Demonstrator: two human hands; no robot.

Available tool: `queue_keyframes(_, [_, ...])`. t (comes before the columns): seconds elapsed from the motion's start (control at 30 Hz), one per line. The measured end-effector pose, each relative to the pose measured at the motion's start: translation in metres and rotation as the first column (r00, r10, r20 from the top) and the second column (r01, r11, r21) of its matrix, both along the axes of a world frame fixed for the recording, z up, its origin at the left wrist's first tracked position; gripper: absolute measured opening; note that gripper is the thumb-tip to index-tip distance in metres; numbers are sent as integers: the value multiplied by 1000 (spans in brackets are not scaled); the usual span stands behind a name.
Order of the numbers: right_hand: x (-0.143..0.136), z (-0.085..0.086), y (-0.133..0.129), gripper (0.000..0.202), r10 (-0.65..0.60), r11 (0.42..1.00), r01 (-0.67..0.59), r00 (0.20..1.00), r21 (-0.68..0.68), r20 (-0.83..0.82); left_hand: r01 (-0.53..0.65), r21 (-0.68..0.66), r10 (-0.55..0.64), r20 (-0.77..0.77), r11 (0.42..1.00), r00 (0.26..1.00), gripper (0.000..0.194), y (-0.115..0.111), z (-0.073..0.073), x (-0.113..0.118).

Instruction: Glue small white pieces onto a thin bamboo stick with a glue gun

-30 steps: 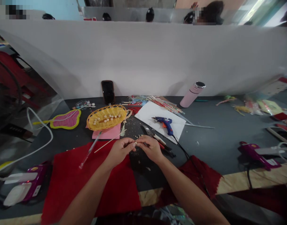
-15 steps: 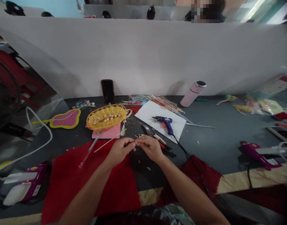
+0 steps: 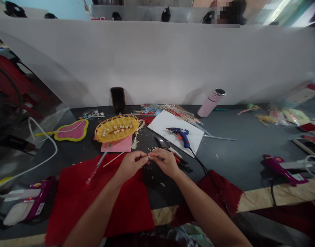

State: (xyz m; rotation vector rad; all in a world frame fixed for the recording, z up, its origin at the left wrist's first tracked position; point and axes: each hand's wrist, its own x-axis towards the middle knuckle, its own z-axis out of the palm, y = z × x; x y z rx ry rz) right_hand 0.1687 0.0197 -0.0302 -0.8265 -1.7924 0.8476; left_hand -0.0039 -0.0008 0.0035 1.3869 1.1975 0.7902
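My left hand (image 3: 134,163) and my right hand (image 3: 164,161) meet fingertip to fingertip above the dark table. Both are closed in a pinch around a tiny pale piece (image 3: 148,156), mostly hidden by the fingers and too small to name. Beyond my left hand, a yellow woven basket (image 3: 116,138) holds several small whitish pieces and rests partly on pink paper (image 3: 117,145). A thin pale stick (image 3: 113,159) lies beside that hand. Just past my right hand are pliers (image 3: 161,142) and other dark-handled tools (image 3: 181,160).
A blue glue gun (image 3: 181,133) lies on white board (image 3: 157,124), its cord running toward me. Red cloth (image 3: 95,202) covers the left front. A phone (image 3: 118,100) and pink bottle (image 3: 211,103) stand at the back. Purple power strips (image 3: 40,199) sit left and right.
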Motion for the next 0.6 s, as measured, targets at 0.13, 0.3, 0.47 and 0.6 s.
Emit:
queue_keyframes(0.13, [0,-1,0,12,-21,1000,20,999,22,29,-21,-5,21,-14,1000,1000,28,0,2,1])
queue_keyframes(0.3, [1,-1,0,11,-11,999,10,1000,47,18,-28,-5,28,-22,1000,999,28,0,1,1])
queue_keyframes(0.47, [-1,-1,0,11,-12,998,12,1000,59,9,-33,15,34,-44,999,998,29,0,-2,0])
queue_keyframes(0.6, [1,-5,2,13,-11,999,8,998,44,57,-43,35,46,-78,998,996,27,0,-2,0])
